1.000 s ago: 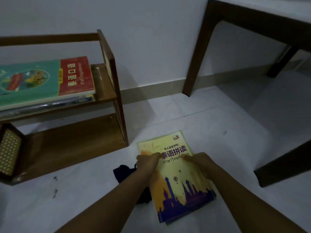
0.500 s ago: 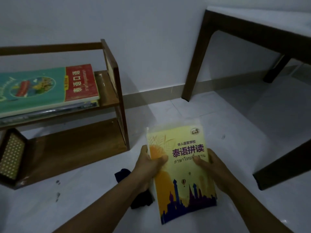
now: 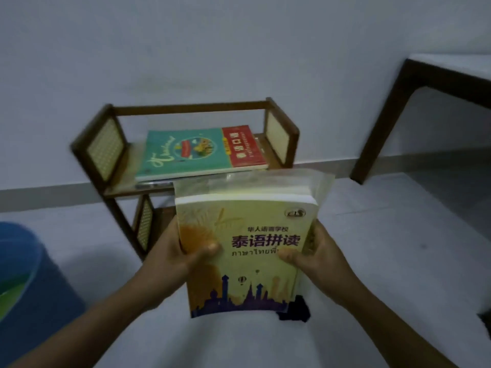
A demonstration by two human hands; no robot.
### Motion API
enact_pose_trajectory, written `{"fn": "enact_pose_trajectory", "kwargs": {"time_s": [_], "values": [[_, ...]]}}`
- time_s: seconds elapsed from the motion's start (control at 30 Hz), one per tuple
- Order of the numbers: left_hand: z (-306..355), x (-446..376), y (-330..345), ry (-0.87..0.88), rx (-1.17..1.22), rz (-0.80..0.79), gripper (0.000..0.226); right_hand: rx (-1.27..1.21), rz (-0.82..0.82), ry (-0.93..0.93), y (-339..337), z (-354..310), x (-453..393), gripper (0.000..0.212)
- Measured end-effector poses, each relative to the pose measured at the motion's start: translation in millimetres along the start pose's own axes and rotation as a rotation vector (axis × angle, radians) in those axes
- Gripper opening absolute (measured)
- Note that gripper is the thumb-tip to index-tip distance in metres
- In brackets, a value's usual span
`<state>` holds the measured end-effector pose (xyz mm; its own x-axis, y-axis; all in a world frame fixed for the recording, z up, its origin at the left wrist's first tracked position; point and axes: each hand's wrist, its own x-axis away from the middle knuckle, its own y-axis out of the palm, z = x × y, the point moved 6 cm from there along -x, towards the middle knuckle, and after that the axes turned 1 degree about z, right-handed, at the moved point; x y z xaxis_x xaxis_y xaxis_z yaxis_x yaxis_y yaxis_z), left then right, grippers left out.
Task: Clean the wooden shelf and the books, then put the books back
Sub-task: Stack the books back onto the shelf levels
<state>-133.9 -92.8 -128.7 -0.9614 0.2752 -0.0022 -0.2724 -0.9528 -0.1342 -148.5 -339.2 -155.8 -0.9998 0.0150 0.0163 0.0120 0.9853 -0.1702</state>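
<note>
I hold a yellow book [image 3: 249, 235] in a clear plastic sleeve in the air in front of the wooden shelf [image 3: 281, 134]. My left hand [image 3: 178, 251] grips its left edge, thumb on the cover. My right hand [image 3: 316, 251] grips its right edge the same way. On the shelf's upper board lies a teal and red book [image 3: 196, 152] on top of another, flat. A dark cloth [image 3: 295, 310] lies on the floor under the yellow book's lower right corner.
A blue bucket [image 3: 29, 282] stands at the left edge on the white floor. A dark wooden table [image 3: 393, 107] stands to the right against the wall. The shelf has woven cane side panels and stands against the wall.
Both hands have lifted the yellow book off the floor and carried it up toward the shelf. My view has turned left, so the shelf is now centred and the bucket has come into view.
</note>
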Motion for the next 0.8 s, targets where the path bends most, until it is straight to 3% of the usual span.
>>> {"fn": "enact_pose_trajectory", "kwargs": {"time_s": [0.1,0.23,0.4,0.53,0.63,0.73,0.8], "values": [[-23.8,29.0,-35.7,0.009,-0.067,0.126,0.041,0.038,-0.058,0.056,53.2,31.5,-1.1,0.041],[-68.9,57.8,-64.0,-0.052,-0.11,0.229,0.038,0.06,-0.097,0.123,100.7,70.7,7.7,0.037],[-110.5,73.4,-70.4,-0.09,-0.028,0.262,0.054,0.095,-0.142,0.142,120.2,88.3,11.4,0.049],[-74.8,67.7,-84.2,-0.008,-0.115,0.206,0.074,0.088,-0.155,0.145,118.8,86.3,3.7,0.045],[-6.8,50.4,-96.6,0.097,-0.396,-0.018,0.07,0.099,-0.161,0.144,118.7,81.2,3.0,0.035],[26.2,27.9,-69.9,0.113,-0.96,-0.271,0.068,0.087,-0.16,0.141,120.4,76.7,-0.5,0.032],[19.5,13.1,-42.6,0.107,-1.248,-0.313,0.058,0.066,-0.154,0.139,120.6,76.9,-2.4,0.035]]}}
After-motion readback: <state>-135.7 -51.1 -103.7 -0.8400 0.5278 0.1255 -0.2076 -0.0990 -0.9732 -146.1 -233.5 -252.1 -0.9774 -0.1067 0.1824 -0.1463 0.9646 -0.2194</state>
